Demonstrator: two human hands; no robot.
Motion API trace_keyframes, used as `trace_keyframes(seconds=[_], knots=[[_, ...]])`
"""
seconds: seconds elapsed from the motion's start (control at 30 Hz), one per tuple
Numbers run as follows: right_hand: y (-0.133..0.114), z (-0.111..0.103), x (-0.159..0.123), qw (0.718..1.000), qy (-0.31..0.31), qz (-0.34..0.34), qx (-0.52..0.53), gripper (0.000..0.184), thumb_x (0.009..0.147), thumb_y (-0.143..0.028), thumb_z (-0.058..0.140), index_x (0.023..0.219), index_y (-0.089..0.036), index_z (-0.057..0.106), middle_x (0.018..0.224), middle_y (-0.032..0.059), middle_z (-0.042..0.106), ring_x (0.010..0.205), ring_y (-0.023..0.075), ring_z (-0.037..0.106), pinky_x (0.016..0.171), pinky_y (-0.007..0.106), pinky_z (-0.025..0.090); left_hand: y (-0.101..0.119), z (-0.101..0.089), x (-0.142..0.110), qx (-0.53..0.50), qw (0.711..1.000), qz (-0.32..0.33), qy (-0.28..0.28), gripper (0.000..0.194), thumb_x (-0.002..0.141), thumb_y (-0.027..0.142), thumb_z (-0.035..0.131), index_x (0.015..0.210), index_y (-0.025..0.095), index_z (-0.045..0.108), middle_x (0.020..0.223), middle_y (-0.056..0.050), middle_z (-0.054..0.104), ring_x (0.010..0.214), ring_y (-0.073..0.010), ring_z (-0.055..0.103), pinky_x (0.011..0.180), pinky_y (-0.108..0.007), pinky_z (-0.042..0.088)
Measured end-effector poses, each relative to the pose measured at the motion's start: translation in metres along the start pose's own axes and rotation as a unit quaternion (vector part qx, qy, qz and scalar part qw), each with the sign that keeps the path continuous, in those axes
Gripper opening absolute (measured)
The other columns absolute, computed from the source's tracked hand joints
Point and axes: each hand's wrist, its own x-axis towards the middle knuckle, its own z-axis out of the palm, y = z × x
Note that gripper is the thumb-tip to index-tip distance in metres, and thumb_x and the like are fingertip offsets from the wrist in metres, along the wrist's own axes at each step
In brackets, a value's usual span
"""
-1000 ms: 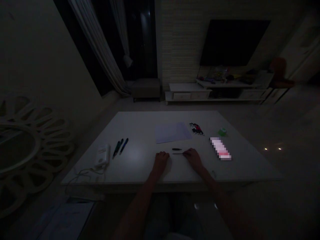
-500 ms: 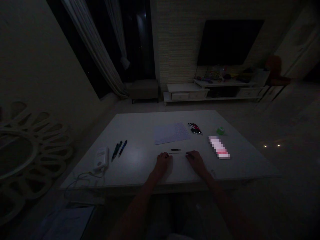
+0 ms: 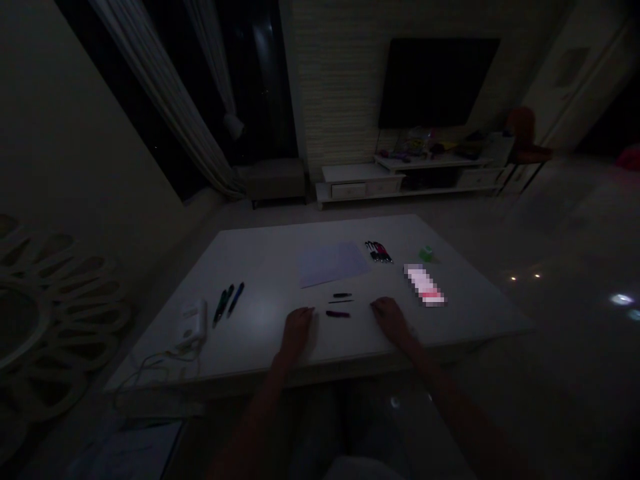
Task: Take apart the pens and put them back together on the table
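My left hand (image 3: 297,328) rests on the white table (image 3: 260,267) with its fingers drawn together; whether anything small is in them is too dark to make out. To its right lies a dark pen barrel (image 3: 338,314), untouched. Just beyond that are a thin pen refill (image 3: 341,301) and a short dark pen piece (image 3: 343,295), roughly parallel. On the other side of these parts, my right hand (image 3: 391,317) has its fingers curled and pressed together near the tabletop. What it holds, if anything, is hidden.
Paper (image 3: 333,263) lies beyond the pen parts, with several pens (image 3: 379,252) by its right edge. A phone (image 3: 424,285) and a green object (image 3: 426,253) are at right. At left are more pens (image 3: 229,303) and a white device (image 3: 192,323) with cables.
A dark pen barrel now lies between my hands, where none lay before. My left hand has drawn back leftward from the parts. The whole view has shifted a little.
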Motion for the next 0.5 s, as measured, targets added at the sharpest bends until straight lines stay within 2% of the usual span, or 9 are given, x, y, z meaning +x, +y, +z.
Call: trace_keyframes(seconds=[0.1,0.2,0.37,0.5], knots=[[0.023,-0.014,-0.009,0.997,-0.024,-0.011,-0.068,0.029,0.09,-0.028,0.042,0.104,-0.02,0.067,0.11,0.0108,0.063,0.105,0.0224,0.055,0.092,0.037,0.042,-0.045,-0.034,-0.02,0.03,0.998,-0.051,0.022,0.032,0.09,0.023,0.037,0.111,0.018,0.061,0.11,-0.009,0.064,0.102,-0.021,0.058,0.094,-0.04,0.045],[0.042,-0.025,-0.016,0.993,-0.039,-0.009,-0.109,0.037,0.091,-0.031,0.038,0.119,-0.019,0.059,0.128,0.0118,0.055,0.12,0.0235,0.048,0.099,0.04,0.037,-0.071,-0.058,-0.032,0.077,0.994,-0.077,0.018,0.032,0.09,0.024,0.036,0.112,0.018,0.059,0.115,-0.01,0.062,0.112,-0.0236,0.053,0.098,-0.045,0.04],[0.043,-0.028,-0.017,0.981,-0.061,0.045,-0.178,0.048,0.092,-0.036,0.034,0.135,-0.017,0.043,0.144,0.0139,0.038,0.136,0.0278,0.028,0.106,0.05,0.026,-0.07,-0.065,-0.037,0.14,0.982,-0.127,0.009,0.035,0.089,0.021,0.033,0.117,0.015,0.055,0.128,-0.014,0.053,0.123,-0.0255,0.044,0.102,-0.047,0.034],[0.034,-0.027,-0.016,0.977,-0.073,0.056,-0.191,0.049,0.091,-0.036,0.035,0.137,-0.02,0.04,0.145,0.0131,0.036,0.137,0.028,0.025,0.105,0.053,0.023,-0.063,-0.065,-0.034,0.116,0.982,-0.147,0.005,0.035,0.087,0.018,0.036,0.116,0.016,0.055,0.125,-0.013,0.056,0.122,-0.0261,0.045,0.102,-0.049,0.033]])
